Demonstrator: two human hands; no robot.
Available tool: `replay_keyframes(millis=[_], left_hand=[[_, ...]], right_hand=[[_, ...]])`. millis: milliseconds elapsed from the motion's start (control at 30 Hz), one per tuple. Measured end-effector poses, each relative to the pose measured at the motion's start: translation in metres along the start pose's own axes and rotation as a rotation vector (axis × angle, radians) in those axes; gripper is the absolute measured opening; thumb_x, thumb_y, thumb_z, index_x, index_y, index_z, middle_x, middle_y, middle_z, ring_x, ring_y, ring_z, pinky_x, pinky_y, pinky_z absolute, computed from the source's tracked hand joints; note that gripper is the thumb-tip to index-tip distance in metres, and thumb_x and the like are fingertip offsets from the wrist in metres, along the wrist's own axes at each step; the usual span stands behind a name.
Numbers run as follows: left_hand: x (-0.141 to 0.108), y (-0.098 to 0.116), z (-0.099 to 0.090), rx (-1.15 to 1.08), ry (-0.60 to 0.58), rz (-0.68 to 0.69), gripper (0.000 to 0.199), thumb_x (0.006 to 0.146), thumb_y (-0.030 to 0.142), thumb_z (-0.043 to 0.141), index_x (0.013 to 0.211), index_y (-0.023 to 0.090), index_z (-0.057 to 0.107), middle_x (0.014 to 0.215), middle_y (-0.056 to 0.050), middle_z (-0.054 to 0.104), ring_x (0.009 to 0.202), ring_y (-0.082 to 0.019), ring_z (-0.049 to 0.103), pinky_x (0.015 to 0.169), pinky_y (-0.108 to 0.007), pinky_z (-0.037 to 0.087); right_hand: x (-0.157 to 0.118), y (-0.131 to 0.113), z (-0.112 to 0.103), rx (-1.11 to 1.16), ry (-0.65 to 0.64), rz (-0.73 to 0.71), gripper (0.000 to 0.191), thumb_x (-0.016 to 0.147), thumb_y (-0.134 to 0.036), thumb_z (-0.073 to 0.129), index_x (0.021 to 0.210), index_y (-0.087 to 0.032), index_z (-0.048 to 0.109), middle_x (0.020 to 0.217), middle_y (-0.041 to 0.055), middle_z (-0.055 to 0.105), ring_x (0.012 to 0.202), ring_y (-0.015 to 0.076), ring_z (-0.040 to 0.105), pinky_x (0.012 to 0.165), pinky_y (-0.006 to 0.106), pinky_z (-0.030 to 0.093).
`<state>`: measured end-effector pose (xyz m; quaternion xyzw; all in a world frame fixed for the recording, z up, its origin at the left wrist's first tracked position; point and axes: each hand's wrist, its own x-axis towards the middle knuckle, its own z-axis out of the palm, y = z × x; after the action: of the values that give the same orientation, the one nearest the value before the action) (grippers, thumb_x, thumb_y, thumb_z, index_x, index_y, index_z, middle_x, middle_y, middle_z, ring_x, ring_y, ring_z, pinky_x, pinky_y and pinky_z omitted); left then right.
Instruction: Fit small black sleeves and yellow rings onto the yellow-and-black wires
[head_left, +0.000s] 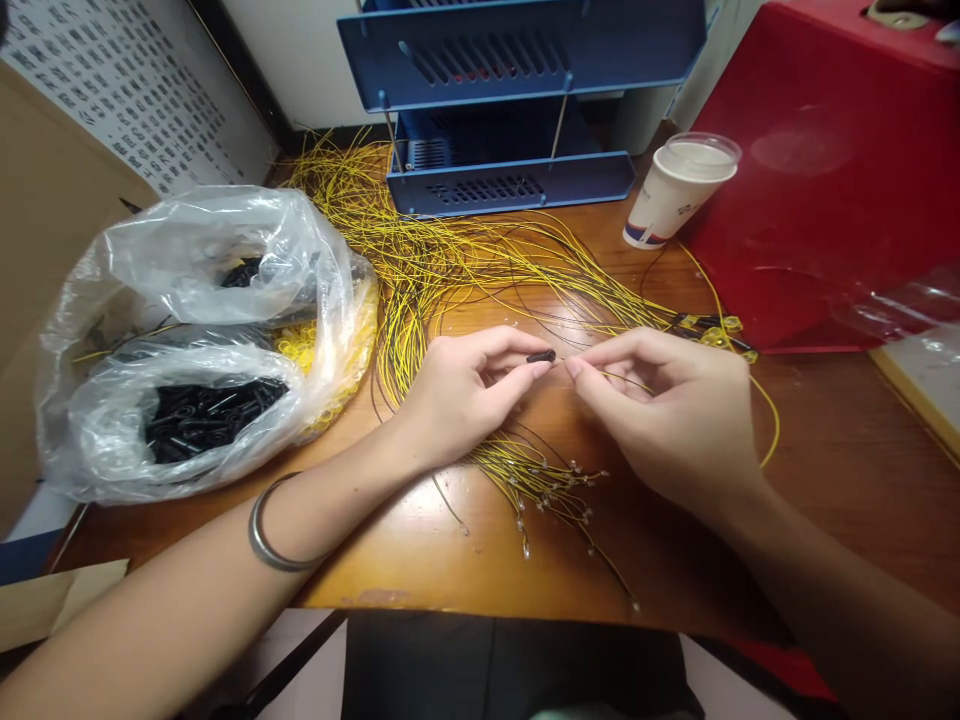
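Observation:
Between the thumb and forefinger of my left hand [469,390] is a small black sleeve [541,356]. Just to its right, my right hand [667,400] pinches a thin wire, its fingertips close to the sleeve's end. Yellow and black wires [420,250] spread over the table behind both hands. Below the hands, a bundle of wire ends [525,480] with small clear tips fans out toward the front. A plastic bag [337,240] on the left holds many black sleeves [210,415] and yellow pieces [337,370].
A blue tiered tray [510,185] stands at the back of the wooden table [847,480]. A white paper cup [679,190] is right of it, beside a large red object [817,180]. Black parts [705,325] on wires lie behind my right hand.

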<state>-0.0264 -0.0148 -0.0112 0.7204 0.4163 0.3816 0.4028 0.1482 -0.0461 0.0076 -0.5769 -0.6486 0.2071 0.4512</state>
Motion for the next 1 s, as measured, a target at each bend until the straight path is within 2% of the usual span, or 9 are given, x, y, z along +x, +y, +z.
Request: replay_keyframes(millis=[200,333,500,733,1000], left_hand=[[0.0,0.0,0.0,-0.004,-0.008,0.0,0.019,0.088,0.025,0.065,0.1,0.012,0.072,0.085,-0.006,0.076,0.074,-0.014,0.072,0.067,-0.021,0.056],[0.0,0.0,0.0,-0.039,-0.013,-0.022,0.02,0.088,0.026,0.065,0.101,0.013,0.072,0.08,-0.005,0.076,0.066,-0.013,0.07,0.059,-0.02,0.054],[0.002,0.003,0.0,-0.165,-0.036,-0.115,0.02,0.087,0.023,0.066,0.101,0.012,0.073,0.073,-0.003,0.074,0.05,-0.009,0.063,0.049,-0.018,0.05],[0.005,0.01,-0.004,-0.338,-0.095,-0.247,0.019,0.085,0.022,0.07,0.1,0.01,0.071,0.06,0.002,0.068,0.049,-0.007,0.062,0.047,-0.013,0.047],[0.006,0.009,-0.006,-0.432,-0.161,-0.307,0.02,0.085,0.024,0.07,0.101,0.012,0.07,0.056,0.003,0.067,0.045,-0.004,0.059,0.043,-0.009,0.044]], right_hand=[[-0.001,-0.001,0.0,0.025,-0.022,-0.008,0.006,0.075,-0.018,0.069,0.069,-0.016,0.069,0.049,-0.0028,0.054,0.041,0.0069,0.04,0.038,0.02,0.03],[0.0,-0.001,0.0,0.019,-0.03,-0.007,0.006,0.074,-0.018,0.069,0.068,-0.017,0.069,0.049,-0.0025,0.055,0.04,0.0071,0.039,0.038,0.021,0.029],[0.001,-0.001,0.0,0.014,-0.013,0.004,0.007,0.075,-0.018,0.069,0.068,-0.016,0.07,0.046,-0.0038,0.049,0.039,0.0066,0.038,0.037,0.021,0.025],[0.0,-0.003,0.0,0.005,0.013,0.015,0.007,0.075,-0.018,0.069,0.069,-0.016,0.07,0.048,-0.0034,0.051,0.041,0.0062,0.039,0.037,0.02,0.026],[-0.003,0.0,-0.001,0.084,-0.004,0.001,0.007,0.077,-0.02,0.069,0.073,-0.015,0.072,0.056,0.0007,0.061,0.045,0.0087,0.046,0.042,0.023,0.037]])
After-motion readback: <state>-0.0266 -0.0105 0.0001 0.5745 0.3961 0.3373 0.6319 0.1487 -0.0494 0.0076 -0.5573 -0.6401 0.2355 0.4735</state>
